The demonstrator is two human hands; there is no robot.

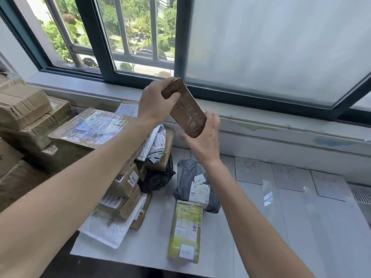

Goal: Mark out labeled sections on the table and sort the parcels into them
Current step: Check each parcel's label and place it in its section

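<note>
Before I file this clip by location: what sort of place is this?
Likely a makeshift parcel-sorting spot in an upstairs room: stacked cardboard boxes, a heap of labelled parcels, and paper section labels on a white table below a barred window.

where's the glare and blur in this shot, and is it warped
Head view: window daylight glints off clear film on the table; the right hand and the brown parcel in the left hand are motion-blurred; the window frame bows from wide-angle distortion.
</note>
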